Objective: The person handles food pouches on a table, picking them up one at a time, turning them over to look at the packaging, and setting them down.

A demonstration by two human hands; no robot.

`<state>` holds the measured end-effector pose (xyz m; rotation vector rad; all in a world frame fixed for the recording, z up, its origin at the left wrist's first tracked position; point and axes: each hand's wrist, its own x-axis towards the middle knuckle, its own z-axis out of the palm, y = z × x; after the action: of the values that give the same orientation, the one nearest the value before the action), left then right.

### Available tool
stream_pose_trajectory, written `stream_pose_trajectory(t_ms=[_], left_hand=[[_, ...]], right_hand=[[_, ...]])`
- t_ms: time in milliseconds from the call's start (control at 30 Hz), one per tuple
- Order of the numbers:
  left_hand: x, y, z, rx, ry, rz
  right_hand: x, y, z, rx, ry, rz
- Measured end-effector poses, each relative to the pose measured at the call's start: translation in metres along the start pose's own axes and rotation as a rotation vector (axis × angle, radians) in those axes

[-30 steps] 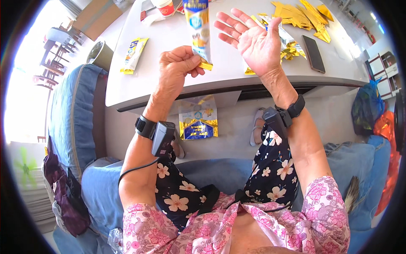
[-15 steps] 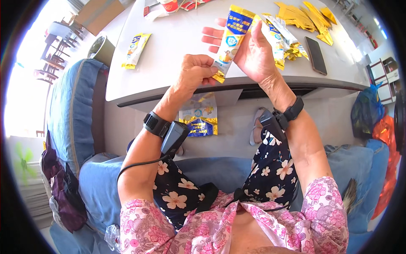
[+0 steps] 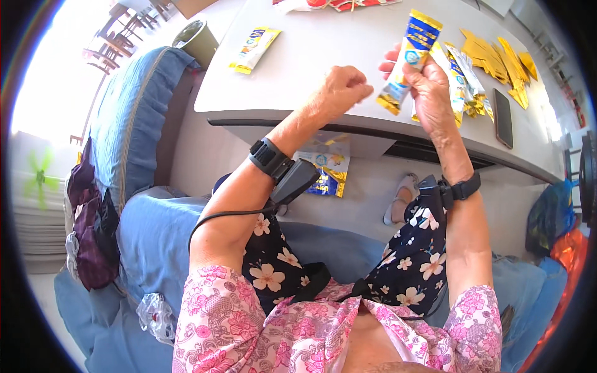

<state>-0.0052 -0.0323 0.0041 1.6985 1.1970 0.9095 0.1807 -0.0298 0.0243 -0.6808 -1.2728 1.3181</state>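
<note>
Over the table's near edge, my right hand (image 3: 429,87) grips a slim sachet (image 3: 411,59) in blue, white and gold, held upright and slightly tilted. Its thumb lies across the front and the fingers are behind. My left hand (image 3: 343,90) hovers to the left of it, apart from the sachet, with fingers curled in and nothing visible in them. A similar sachet (image 3: 255,50) lies flat at the table's left. Beside my right hand are more sachets (image 3: 465,81), partly overlapping, with crumpled gold ends.
Flat gold pieces (image 3: 491,59) lie at the far right of the white table (image 3: 298,68), near a dark phone (image 3: 503,118). Red and white wrappers (image 3: 336,5) rest at the far edge. Below are a printed bag (image 3: 326,168) and a bin (image 3: 196,43). Blue-covered seating (image 3: 149,248) surrounds me.
My left hand has let go of the sachet's lower end and moved off it. My right hand now grips the sachet with its thumb in front. The view has shifted left.
</note>
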Motion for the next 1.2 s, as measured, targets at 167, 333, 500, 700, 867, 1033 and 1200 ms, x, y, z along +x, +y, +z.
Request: stream_pose_trajectory(t_ms=[167, 333, 500, 700, 867, 1033, 1200], left_hand=[[0.022, -0.036, -0.041, 0.710, 0.471, 0.013], [0.013, -0.057, -0.112, 1.132, 0.678, -0.098], [0.018, -0.096, -0.135, 1.150, 0.555, -0.217], [0.021, -0.088, -0.122, 1.250, 0.542, -0.140], [0.018, -0.081, -0.128, 1.159, 0.638, -0.180], [0.023, -0.063, -0.123, 0.653, 0.617, -0.189], [0.010, -0.019, -0.077, -0.391, 0.366, 0.053]], right_hand=[[0.007, 0.005, -0.046, -0.123, 0.203, 0.015], [0.009, -0.001, -0.062, -0.297, 0.383, 0.152], [0.025, 0.040, -0.119, -0.804, 0.396, 0.039], [0.010, 0.035, -0.101, -1.612, 0.369, -0.101], [0.004, 0.022, -0.064, -1.743, 0.316, -0.260], [0.008, 0.018, -0.047, -1.435, 0.270, -0.531], [0.008, 0.021, -0.016, -0.309, 0.132, 0.116]])
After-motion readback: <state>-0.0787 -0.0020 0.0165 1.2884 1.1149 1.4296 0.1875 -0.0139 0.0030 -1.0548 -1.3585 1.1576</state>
